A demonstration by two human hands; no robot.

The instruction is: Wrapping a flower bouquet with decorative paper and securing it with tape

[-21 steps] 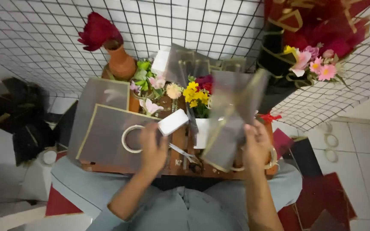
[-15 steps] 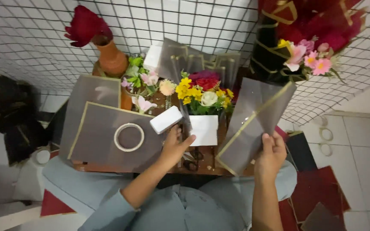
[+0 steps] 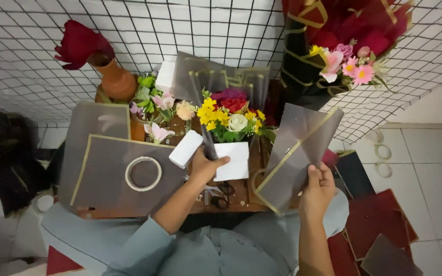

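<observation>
Left hand (image 3: pixel 204 166) closed around the stem end of a small bouquet (image 3: pixel 227 116) of yellow, white and red flowers, at the top edge of a white foam block (image 3: pixel 232 161) on the low wooden table (image 3: pixel 234 204). Right hand (image 3: pixel 318 185) pinching the lower edge of a grey translucent wrapping sheet (image 3: pixel 299 153) with a gold border, held tilted just right of the bouquet and apart from it. Second white block (image 3: pixel 185 148) just left of the left hand, touching the thumb side. More grey sheets (image 3: pixel 111 168) flat on the left of the table, a tape ring (image 3: pixel 143 174) on top. Scissors (image 3: pixel 220 195) below the white block, near the table edge. Clay vase (image 3: pixel 116 81) with a red flower at the back left, against the wire grid (image 3: pixel 221 30). Large red-wrapped bouquet (image 3: pixel 346 46) at upper right. Red and dark sheets (image 3: pixel 379 225) on the tiled floor to the right.
</observation>
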